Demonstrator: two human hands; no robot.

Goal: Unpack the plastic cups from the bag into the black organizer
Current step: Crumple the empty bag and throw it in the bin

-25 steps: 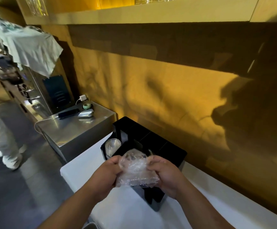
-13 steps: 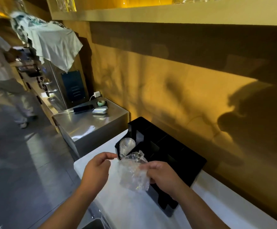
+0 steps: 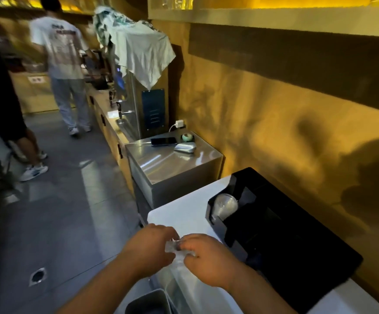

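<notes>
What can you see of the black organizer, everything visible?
The black organizer is a glossy, hard-looking box with upright dividers forming open-topped compartments. It sits upright on the white counter, close to the yellow wall. Clear plastic cups lie on their side in the far-left compartment; the other compartments look dark, contents unclear. Neither hand touches it; both hold the clear bag beside it.

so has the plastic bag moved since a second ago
Yes. The plastic bag, pinched by both hands, has come away from the black organizer front, toward the white counter's near-left edge.
</notes>
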